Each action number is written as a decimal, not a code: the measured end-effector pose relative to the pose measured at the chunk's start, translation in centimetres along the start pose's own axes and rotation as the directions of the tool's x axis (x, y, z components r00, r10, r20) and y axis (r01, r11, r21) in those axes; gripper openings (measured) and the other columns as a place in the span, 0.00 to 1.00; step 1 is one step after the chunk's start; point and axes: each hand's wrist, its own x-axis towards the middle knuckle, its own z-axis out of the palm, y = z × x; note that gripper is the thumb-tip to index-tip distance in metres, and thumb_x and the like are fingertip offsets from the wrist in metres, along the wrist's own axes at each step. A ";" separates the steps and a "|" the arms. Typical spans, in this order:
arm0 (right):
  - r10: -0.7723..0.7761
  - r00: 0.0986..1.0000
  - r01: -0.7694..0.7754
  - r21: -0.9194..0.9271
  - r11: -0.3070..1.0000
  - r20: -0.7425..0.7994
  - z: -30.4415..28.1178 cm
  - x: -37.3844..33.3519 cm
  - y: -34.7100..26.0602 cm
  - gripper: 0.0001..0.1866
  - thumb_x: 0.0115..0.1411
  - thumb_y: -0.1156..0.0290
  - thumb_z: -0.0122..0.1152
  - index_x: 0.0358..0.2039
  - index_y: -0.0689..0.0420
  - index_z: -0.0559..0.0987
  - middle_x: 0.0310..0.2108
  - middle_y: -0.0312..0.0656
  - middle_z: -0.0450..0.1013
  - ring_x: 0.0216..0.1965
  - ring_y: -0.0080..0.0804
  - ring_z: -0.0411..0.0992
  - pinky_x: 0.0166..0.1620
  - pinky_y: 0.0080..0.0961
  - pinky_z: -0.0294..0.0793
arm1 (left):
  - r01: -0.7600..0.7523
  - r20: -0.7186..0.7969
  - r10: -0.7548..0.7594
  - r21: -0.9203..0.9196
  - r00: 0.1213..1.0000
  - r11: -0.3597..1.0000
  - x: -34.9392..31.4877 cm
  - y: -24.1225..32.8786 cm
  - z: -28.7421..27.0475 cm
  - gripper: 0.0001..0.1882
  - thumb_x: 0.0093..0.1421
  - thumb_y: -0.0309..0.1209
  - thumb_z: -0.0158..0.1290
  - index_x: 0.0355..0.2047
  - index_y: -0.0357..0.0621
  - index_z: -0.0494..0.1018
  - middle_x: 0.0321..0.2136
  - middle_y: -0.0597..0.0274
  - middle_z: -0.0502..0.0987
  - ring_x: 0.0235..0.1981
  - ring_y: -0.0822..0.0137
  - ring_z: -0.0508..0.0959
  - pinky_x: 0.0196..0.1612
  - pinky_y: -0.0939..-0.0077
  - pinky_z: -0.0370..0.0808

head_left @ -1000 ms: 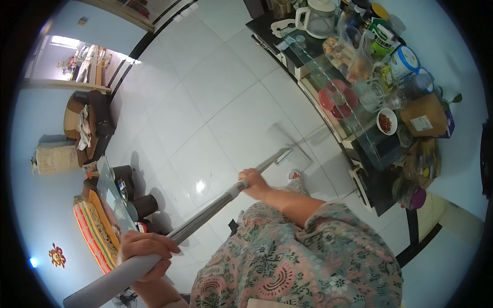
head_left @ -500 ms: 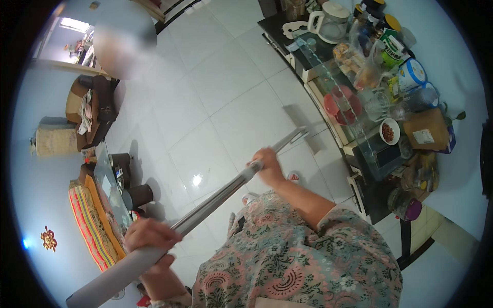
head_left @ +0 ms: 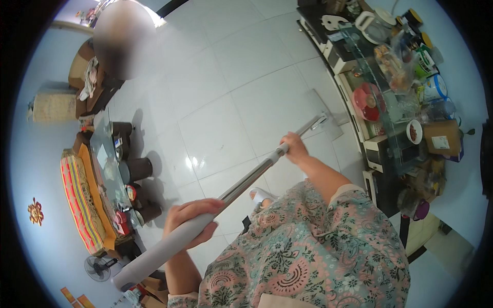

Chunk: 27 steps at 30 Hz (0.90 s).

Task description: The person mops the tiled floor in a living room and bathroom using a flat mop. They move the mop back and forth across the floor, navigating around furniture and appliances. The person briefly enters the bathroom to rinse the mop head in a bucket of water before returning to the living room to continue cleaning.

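A long-handled flat mop (head_left: 245, 180) runs slantwise across the view, its thick grey grip at the lower left. My left hand (head_left: 191, 219) is wrapped round the upper part of that grip. Farther down the pole, my right hand (head_left: 294, 149) is closed round the grey joint below the metal tube. The wide, flat mop head (head_left: 327, 115) lies on the white tiled floor (head_left: 221, 102), close to the cabinet on the right. Some of the pole is hidden behind my fingers.
At the right stands a low cabinet (head_left: 373, 154) with a glass top, crowded with jars, bags, a white bowl (head_left: 414, 132) and a red dish (head_left: 367, 101). On the left are a glass table (head_left: 105, 149), brown stools (head_left: 137, 169), a striped sofa (head_left: 77, 205) and a fan (head_left: 97, 268).
Both hands and the mop have shifted right and the mop head is nearer the cabinet's front. My view has swung too, showing the fan at the lower left.
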 end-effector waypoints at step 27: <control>-0.312 0.928 0.266 0.226 0.937 0.201 13.3 1.9 -23.3 0.07 0.46 0.72 0.61 0.27 0.51 0.73 0.29 0.37 0.71 0.38 0.42 0.68 0.48 0.35 0.66 | -0.052 -0.361 0.141 0.246 0.922 0.968 -16.7 -1.8 -14.9 0.10 0.42 0.34 0.57 0.20 0.42 0.70 0.19 0.56 0.78 0.16 0.69 0.76 0.22 0.82 0.70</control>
